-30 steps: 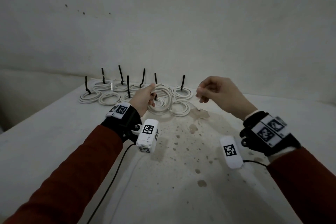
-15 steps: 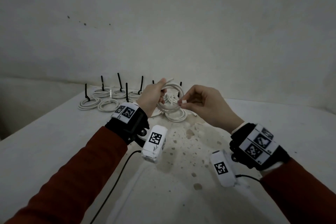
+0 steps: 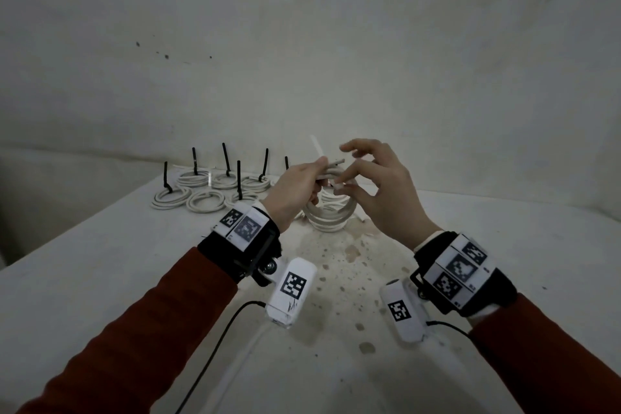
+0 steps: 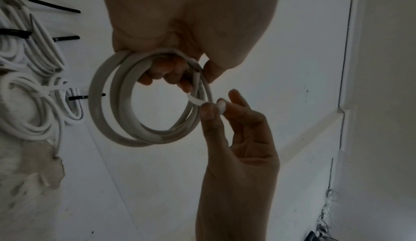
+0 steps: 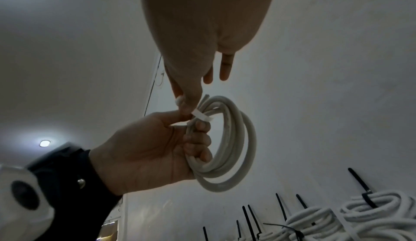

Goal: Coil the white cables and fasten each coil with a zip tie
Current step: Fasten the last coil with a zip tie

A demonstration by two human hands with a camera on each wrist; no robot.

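While the left hand [image 3: 295, 191] keeps its grip curled round the top of a white cable coil [image 4: 144, 102], held up clear of the counter [image 3: 100, 279], the right hand [image 3: 379, 191] pinches a white zip tie [image 4: 198, 100] between thumb and forefinger right beside that grip, other fingers fanned loose. The strip lies across the strands just under the left fingertips [image 5: 200, 125]. This looks like the fastening step, barely started. Next the tie must wrap the bundle and its tail find the head. Beyond the grip, finished coils with black ties [image 3: 201, 178] sit on the counter.
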